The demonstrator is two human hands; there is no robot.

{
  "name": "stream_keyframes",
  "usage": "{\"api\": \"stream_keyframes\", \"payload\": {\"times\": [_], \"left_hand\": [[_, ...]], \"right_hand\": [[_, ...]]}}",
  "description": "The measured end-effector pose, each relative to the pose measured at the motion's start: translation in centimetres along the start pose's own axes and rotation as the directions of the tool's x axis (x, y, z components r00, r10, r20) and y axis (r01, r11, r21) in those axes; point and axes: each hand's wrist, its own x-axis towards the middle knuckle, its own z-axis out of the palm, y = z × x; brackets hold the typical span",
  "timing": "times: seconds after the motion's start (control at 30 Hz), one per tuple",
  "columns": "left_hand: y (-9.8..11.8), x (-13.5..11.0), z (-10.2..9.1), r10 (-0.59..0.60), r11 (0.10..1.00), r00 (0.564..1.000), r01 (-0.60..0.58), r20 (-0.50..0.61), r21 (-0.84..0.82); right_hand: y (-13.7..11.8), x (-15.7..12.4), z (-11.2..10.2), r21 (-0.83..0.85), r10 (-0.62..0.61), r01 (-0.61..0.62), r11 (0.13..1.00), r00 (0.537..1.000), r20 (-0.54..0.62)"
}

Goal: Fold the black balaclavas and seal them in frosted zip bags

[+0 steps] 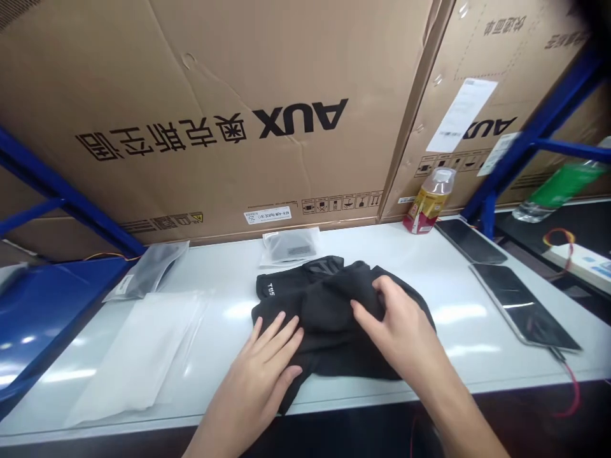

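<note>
Pinning a black cloth garment [329,337] to the white surface [214,270], the left hand [258,375] has its grip released, fingers spread flat, apparently to steady the fabric, while the right hand [389,318] clenches a gathered fold of it on top; a flat clear plastic bag [138,356] lies just beside the garment, on the left

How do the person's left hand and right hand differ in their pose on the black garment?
The left hand lies flat with spread fingers, while the right hand curves over a gathered fold. The left hand sits nearer the person than the right hand, which is farther back and to the side. Both are bare and touch the same black cloth garment.
</note>
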Motion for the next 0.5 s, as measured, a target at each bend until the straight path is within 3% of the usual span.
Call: {"api": "stream_keyframes", "payload": {"times": [0.07,0.13,0.2,0.23,0.3,0.33,0.4,0.43,0.47,0.5], "left_hand": [[0.4,0.0,-0.3,-0.005,0.999,1.000,0.005,0.013,-0.040],[0.4,0.1,-0.6,0.011,0.992,1.000,-0.009,0.018,-0.123],[-0.3,0.0,-1.1,-0.003,0.967,1.000,0.005,0.006,-0.256],[-0.7,-0.1,-1.5,-0.047,0.946,0.999,0.038,-0.021,-0.322],[-1.6,-0.2,-2.4,-0.238,0.897,0.958,0.153,-0.161,-0.414],[-1.9,-0.2,-2.9,-0.358,0.872,0.896,0.220,-0.263,-0.438],[-1.5,0.1,-3.6,-0.507,0.838,0.748,0.313,-0.429,-0.446],[-0.9,0.6,-3.7,-0.526,0.835,0.714,0.333,-0.461,-0.437],[-0.2,1.2,-3.6,-0.511,0.846,0.731,0.334,-0.452,-0.416],[0.5,1.9,-3.3,-0.464,0.869,0.787,0.316,-0.406,-0.381]], "right_hand": [[-1.6,0.1,-0.9,-0.036,-0.026,0.022,0.999,0.994,-0.109],[-3.6,-0.2,-0.9,-0.086,-0.143,0.131,0.988,0.978,-0.149],[-5.5,-0.8,-0.2,0.006,-0.343,0.343,0.939,0.939,-0.006],[-6.2,-1.1,0.3,0.127,-0.445,0.433,0.893,0.890,0.100],[-6.7,-1.7,1.1,0.387,-0.563,0.461,0.798,0.800,0.207],[-6.6,-1.9,1.4,0.470,-0.564,0.430,0.771,0.805,0.188],[-5.8,-1.9,1.9,0.508,-0.470,0.374,0.776,0.880,0.072],[-5.3,-1.8,2.2,0.474,-0.422,0.368,0.800,0.907,0.008],[-4.7,-1.7,2.7,0.419,-0.400,0.375,0.827,0.916,-0.032],[-4.3,-1.7,3.3,0.354,-0.403,0.387,0.851,0.915,-0.032]]}}
